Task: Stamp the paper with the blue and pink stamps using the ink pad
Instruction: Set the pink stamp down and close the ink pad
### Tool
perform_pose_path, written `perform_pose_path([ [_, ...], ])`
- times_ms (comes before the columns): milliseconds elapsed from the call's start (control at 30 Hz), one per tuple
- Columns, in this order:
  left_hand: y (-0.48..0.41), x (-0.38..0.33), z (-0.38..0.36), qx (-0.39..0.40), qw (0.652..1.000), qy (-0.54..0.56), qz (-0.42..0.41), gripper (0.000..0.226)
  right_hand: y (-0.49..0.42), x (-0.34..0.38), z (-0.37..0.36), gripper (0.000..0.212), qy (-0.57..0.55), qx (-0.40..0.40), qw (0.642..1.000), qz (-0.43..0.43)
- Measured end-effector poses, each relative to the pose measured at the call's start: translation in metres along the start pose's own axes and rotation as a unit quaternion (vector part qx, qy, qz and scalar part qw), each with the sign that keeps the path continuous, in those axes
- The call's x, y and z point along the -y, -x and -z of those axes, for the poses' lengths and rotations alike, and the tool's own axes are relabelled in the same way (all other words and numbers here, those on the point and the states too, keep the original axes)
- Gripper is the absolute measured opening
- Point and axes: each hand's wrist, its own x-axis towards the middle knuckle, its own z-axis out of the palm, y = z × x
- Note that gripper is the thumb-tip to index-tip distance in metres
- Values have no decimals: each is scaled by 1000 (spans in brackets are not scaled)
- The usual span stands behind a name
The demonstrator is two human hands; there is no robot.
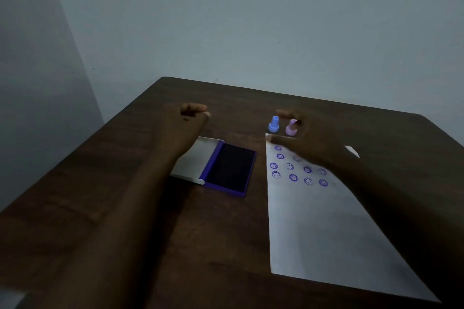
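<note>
— Head view: what do your hands do?

— My right hand point(305, 137) reaches over the far end of the paper point(316, 228). Its fingers point(288, 114) curl over the pink stamp point(291, 128); if they really pinch it, I cannot tell, it is dark there. My left hand point(193, 111) is closed in a loose fist beyond the ink pad point(229, 169), holding nothing visible.

— And the other things?

— The blue stamp point(273, 125) stands upright just beside the pink one, on the brown table point(125, 183). The ink pad lies open, its white lid point(193, 160) folded to the left. Purple smiley prints point(292, 170) sit in rows on the paper's far part.
</note>
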Motion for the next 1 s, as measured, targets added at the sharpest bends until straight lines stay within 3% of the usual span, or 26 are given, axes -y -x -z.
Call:
perform_pose_path([
  [133, -3, 9, 9, 15, 992, -124, 33, 37, 37, 28, -15, 128, 57, 166, 984, 8],
  [267, -5, 17, 22, -4, 987, -144, 77, 49, 46, 37, -25, 133, 99, 171, 978, 71],
  [433, -10, 22, 28, 16, 975, -150, 163, 73, 44, 38, -28, 139, 127, 182, 973, 68],
  [567, -11, 24, 28, 30, 968, -203, 143, 60, 44, 39, -26, 141, 110, 177, 976, 64],
  [700, -11, 18, 28, 39, 970, -184, 152, 50, 46, 41, -24, 143, 95, 179, 978, 46],
  [867, 1, -11, 33, 43, 993, 2, 113, 25, 48, 43, -22, 140, 88, 181, 979, 41],
  [1000, 17, -24, 14, 81, 995, 24, 54, 25, 51, 42, -23, 142, 69, 166, 983, 37],
])
